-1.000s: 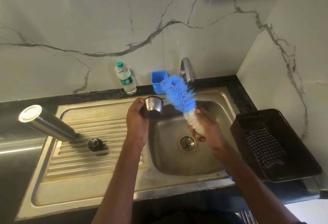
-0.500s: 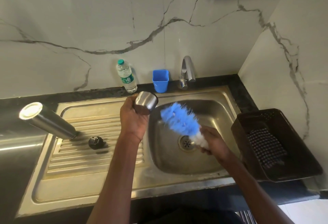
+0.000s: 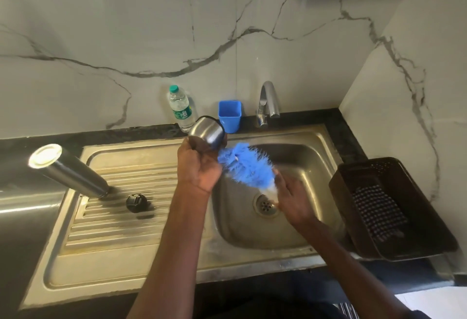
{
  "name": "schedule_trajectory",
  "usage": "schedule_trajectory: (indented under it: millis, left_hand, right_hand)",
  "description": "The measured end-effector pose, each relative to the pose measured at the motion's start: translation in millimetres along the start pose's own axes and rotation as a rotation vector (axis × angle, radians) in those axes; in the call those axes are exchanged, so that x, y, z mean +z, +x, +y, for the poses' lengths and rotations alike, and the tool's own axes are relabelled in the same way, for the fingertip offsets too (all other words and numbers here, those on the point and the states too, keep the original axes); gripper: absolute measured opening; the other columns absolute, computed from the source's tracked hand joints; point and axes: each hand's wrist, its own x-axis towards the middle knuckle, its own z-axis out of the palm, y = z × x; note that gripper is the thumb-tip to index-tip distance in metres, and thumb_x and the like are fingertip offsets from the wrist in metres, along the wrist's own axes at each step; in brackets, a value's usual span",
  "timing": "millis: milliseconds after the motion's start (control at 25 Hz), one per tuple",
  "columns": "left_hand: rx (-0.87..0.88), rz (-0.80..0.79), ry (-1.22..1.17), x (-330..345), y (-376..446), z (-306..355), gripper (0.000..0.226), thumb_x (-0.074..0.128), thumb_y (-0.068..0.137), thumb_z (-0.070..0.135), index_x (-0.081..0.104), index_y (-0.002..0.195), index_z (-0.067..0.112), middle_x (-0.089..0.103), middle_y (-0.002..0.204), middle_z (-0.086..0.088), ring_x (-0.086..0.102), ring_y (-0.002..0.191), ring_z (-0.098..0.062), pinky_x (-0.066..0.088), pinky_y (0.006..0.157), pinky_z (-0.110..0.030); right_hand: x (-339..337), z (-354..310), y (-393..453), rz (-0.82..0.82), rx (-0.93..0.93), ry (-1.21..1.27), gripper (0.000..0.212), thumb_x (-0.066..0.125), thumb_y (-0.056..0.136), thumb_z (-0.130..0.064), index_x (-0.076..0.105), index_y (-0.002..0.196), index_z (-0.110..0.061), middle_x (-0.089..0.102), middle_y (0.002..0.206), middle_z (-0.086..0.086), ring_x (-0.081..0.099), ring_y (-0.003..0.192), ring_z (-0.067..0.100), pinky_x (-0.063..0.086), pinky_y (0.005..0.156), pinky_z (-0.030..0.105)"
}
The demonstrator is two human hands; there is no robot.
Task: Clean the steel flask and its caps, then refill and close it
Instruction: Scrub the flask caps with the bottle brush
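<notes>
The steel flask [image 3: 69, 170] stands upside down on the ribbed drainboard [image 3: 113, 217] at the left, leaning in this wide view. A small black inner cap [image 3: 136, 202] lies beside it. My left hand [image 3: 199, 164] grips the steel cup cap [image 3: 206, 133] above the sink's left rim, its mouth turned away toward the wall. My right hand [image 3: 290, 200] holds a blue bottle brush [image 3: 246, 167] by its white base over the sink basin [image 3: 303, 167]. The bristle tip nearly touches my left hand, just below the cup cap.
A plastic water bottle [image 3: 180, 108] and a blue plastic cup [image 3: 229, 116] stand at the wall behind the sink. The tap [image 3: 268, 102] is at the back. A dark plastic basket [image 3: 394, 250] with a checked cloth [image 3: 377, 210] sits to the right.
My right hand has dropped the brush from upright at the tap down into the basin, tip swung left. My left hand has turned the cup cap so its mouth faces away.
</notes>
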Motion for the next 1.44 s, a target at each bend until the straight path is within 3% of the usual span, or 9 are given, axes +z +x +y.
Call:
schedule_trajectory:
  millis: [200,400,520,600,720,880,1040,1200,1440]
  left_hand:
    - [-0.074,-0.099,0.066,-3.8,4.2,-13.2,0.051,0.041,0.109,0.038,0.057,0.147,0.008,0.061,0.144,-0.019,0.055,0.138,-0.039,0.031,0.122,-0.066]
    - [-0.092,-0.146,0.107,13.6,-13.0,-17.7,0.064,0.04,0.102,0.068,0.062,0.138,0.02,0.074,0.125,-0.016,0.073,0.113,-0.035,0.06,0.09,-0.055]
    - [-0.054,-0.057,0.133,0.6,-6.1,-6.1,0.077,0.047,0.096,0.075,0.06,0.14,0.014,0.075,0.116,-0.014,0.073,0.103,-0.029,0.061,0.08,-0.047]
    - [0.022,-0.048,0.127,-3.3,0.5,3.6,0.078,0.051,0.095,0.072,0.055,0.148,0.014,0.075,0.107,-0.009,0.073,0.092,-0.024,0.059,0.072,-0.038]
    - [0.071,-0.045,0.153,-2.5,2.6,8.7,0.086,0.056,0.091,0.071,0.048,0.156,0.016,0.073,0.114,-0.008,0.073,0.092,-0.021,0.055,0.07,-0.033]
    - [0.094,-0.064,0.029,-2.7,4.5,11.5,0.088,0.07,0.083,0.062,0.05,0.154,0.013,0.069,0.126,-0.014,0.074,0.099,-0.028,0.061,0.081,-0.037]
    - [0.117,0.05,0.01,-4.5,5.2,9.7,0.053,0.072,0.092,0.048,0.063,0.13,0.012,0.073,0.12,-0.014,0.073,0.107,-0.029,0.064,0.086,-0.042]
    - [0.072,0.18,0.079,-17.2,8.7,3.8,0.048,0.078,0.091,0.042,0.065,0.123,0.009,0.075,0.122,-0.017,0.076,0.103,-0.027,0.065,0.084,-0.042]
    - [0.025,0.271,0.371,-21.3,6.4,-18.9,0.025,0.073,0.098,0.025,0.069,0.11,0.003,0.076,0.106,-0.018,0.075,0.095,-0.028,0.062,0.082,-0.036]
  right_hand:
    - [2.3,-58.0,16.8,0.012,-0.055,0.318,0.048,0.035,0.113,-0.035,0.069,0.097,-0.005,0.06,0.065,0.014,0.049,0.048,0.018,0.038,0.043,0.026]
    - [11.7,-37.6,16.9,0.059,-0.165,-0.06,0.056,0.024,0.103,-0.057,0.066,0.083,-0.025,0.063,0.061,-0.011,0.061,0.056,0.005,0.047,0.052,0.03]
    - [-2.0,-6.5,7.3,0.033,-0.166,-0.118,0.058,0.03,0.106,-0.054,0.058,0.074,-0.014,0.055,0.059,0.0,0.052,0.055,0.01,0.049,0.056,0.048]
    - [-8.2,1.8,4.1,0.031,-0.099,-0.051,0.056,0.035,0.107,-0.052,0.061,0.079,-0.011,0.055,0.061,0.011,0.049,0.056,0.017,0.047,0.053,0.046]
    - [-14.0,-0.9,3.0,0.048,0.048,0.178,0.047,0.039,0.112,-0.04,0.071,0.084,-0.02,0.057,0.062,0.012,0.049,0.053,0.019,0.041,0.045,0.028]
    - [-17.4,-7.8,6.3,0.042,0.196,0.306,0.047,0.038,0.112,-0.034,0.067,0.09,-0.005,0.055,0.055,0.007,0.045,0.042,0.016,0.034,0.04,0.02]
    - [-18.7,-0.6,4.9,-0.018,0.539,0.404,0.069,0.036,0.103,-0.068,0.07,0.096,-0.009,0.055,0.058,0.007,0.039,0.041,0.014,0.027,0.042,0.018]
    - [-26.6,10.2,2.0,-0.155,0.582,0.736,0.074,0.047,0.092,-0.079,0.066,0.118,-0.013,0.055,0.072,0.008,0.047,0.053,0.015,0.035,0.043,0.023]
    - [-27.4,4.5,4.2,-0.177,0.541,0.794,0.068,0.047,0.098,-0.07,0.067,0.12,-0.008,0.058,0.076,0.013,0.054,0.058,0.019,0.045,0.047,0.027]
